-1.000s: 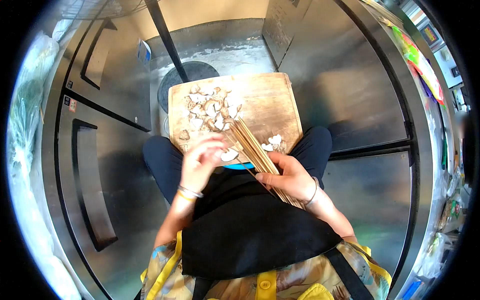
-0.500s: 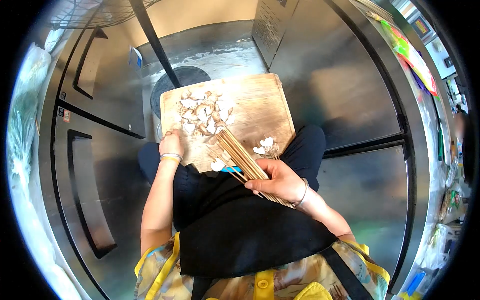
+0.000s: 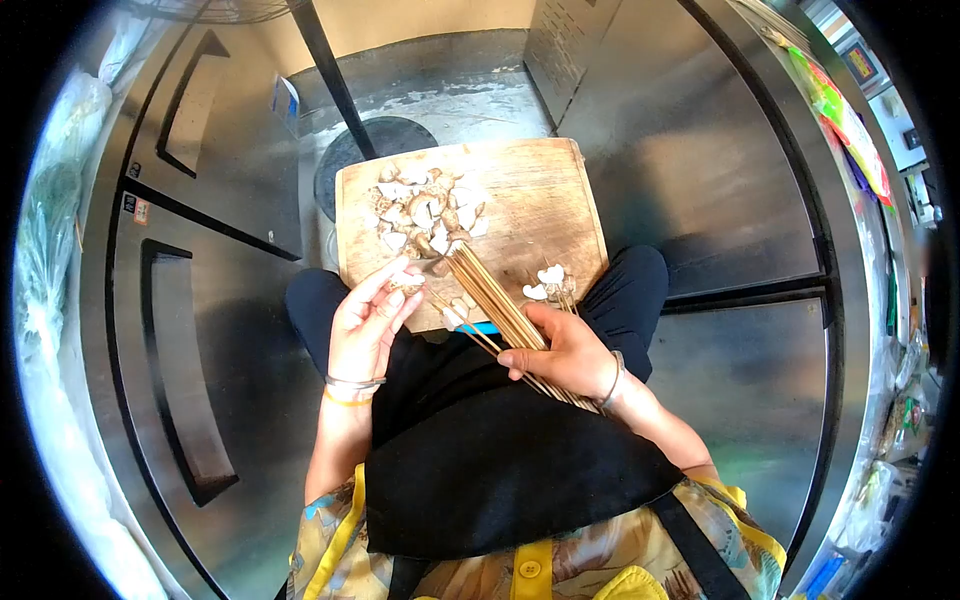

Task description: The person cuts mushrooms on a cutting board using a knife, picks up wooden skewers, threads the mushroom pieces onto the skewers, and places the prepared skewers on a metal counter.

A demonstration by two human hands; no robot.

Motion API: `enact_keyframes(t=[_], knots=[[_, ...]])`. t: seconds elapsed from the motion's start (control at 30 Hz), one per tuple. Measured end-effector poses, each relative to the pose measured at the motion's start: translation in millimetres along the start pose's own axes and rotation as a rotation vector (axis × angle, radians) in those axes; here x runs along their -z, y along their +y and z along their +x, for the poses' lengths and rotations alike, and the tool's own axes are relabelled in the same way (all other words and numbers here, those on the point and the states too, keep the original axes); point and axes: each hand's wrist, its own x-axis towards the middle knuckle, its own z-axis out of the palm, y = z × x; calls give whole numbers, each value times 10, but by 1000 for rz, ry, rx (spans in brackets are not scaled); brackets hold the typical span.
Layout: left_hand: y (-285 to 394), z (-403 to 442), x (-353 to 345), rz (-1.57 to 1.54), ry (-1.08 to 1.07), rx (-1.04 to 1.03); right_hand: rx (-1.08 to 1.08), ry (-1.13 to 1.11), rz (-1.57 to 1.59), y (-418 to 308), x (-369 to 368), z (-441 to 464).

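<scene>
My right hand [image 3: 570,350] is closed around a thick bundle of wooden skewers [image 3: 490,300], which slants up and left over the cutting board. One skewer stands apart from the bundle on the left side, with pale mushroom bits [image 3: 456,313] near its upper part. Pinched in the fingertips of my left hand [image 3: 368,318] is a brown-and-white mushroom piece [image 3: 406,284], close to that skewer's tip. Whether the tip touches it I cannot tell. Cut mushroom pieces [image 3: 428,208] lie heaped on the left half of the wooden cutting board [image 3: 535,200].
Several skewers with mushroom pieces [image 3: 550,284] rest at the board's lower right. A blue object [image 3: 484,328] shows under the bundle. Steel cabinets [image 3: 725,150] stand close on both sides. A dark pole [image 3: 335,80] rises from a round black base [image 3: 400,135] behind the board.
My left hand has come from the board's left edge towards the separate skewer and now holds a mushroom piece. My right hand keeps its grip on the bundle. The view has shifted slightly.
</scene>
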Motion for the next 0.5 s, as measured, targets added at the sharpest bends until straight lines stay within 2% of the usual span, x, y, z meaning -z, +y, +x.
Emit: enact_keyframes(t=[0.2, 0.5], knots=[[-103, 5, -19, 115, 41, -137, -12, -16, 26, -72, -33, -81], [-115, -43, -89, 215, 130, -229, -5, -34, -3, -32, -28, -67]])
